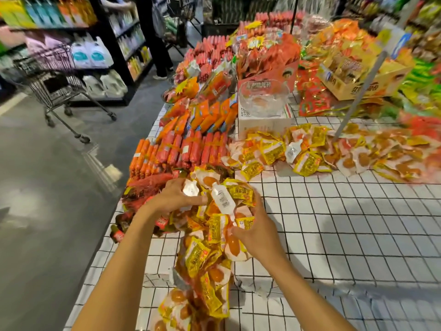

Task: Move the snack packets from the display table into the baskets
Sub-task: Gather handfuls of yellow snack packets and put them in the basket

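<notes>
My left grip [177, 194] and right grip [254, 231] clasp heaped snack packets [216, 225] from both sides, presumably to lift many together.

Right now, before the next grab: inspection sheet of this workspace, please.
Surface: white grid tablecloth, wrinkled at the near edge.
Job's things: yellow snack packets heaped at the near edge; second pile farther back; no baskets seen.
Clutter: red sausage packs; glass bowl on a white box.
Grippers: left hand and right hand both grip packets in the heap.
Cables: nothing seen.
Surroundings: shopping cart, stocked shelves, a person in the aisle.
</notes>
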